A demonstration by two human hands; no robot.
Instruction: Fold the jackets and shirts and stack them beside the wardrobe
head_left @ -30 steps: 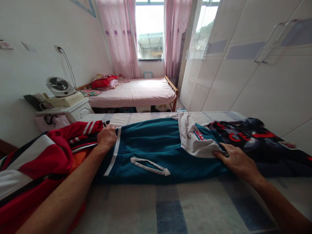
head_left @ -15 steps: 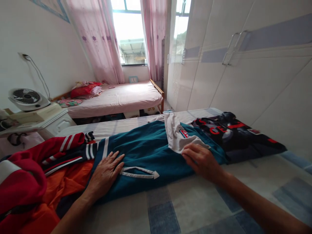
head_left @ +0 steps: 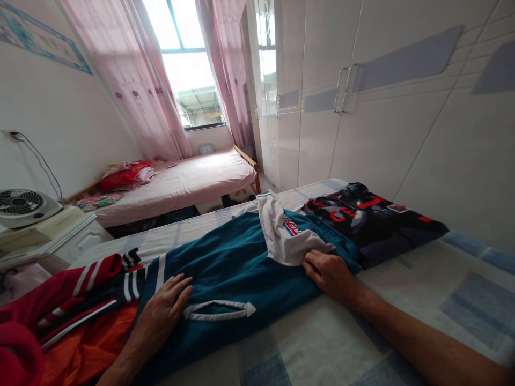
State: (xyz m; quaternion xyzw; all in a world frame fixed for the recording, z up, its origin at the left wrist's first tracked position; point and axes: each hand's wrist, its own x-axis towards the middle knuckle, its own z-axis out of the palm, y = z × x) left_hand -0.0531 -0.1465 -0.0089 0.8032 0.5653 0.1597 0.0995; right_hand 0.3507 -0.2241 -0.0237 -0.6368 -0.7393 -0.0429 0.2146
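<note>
Okay, teal sweatshirt (head_left: 225, 257) laid left-to-right, near bed (head_left: 317, 327)
Hem (head_left: 152, 274) is touched by left hand (head_left: 159, 308), fingers flat, nothing clutched; grey sleeve (head_left: 277, 236), just far-left of right hand (head_left: 332, 274), is touched by its curled fingers, pinch unclear.

Both hands have shifted on the teal garment (head_left: 225, 257).
A second ago the left hand (head_left: 164, 305) gripped its striped hem (head_left: 160, 273); now it lies flat, beside the garment's white-edged pocket (head_left: 237, 305). The right hand (head_left: 330, 273) has come from the garment's right end to its grey section's (head_left: 281, 241) near edge.
</note>
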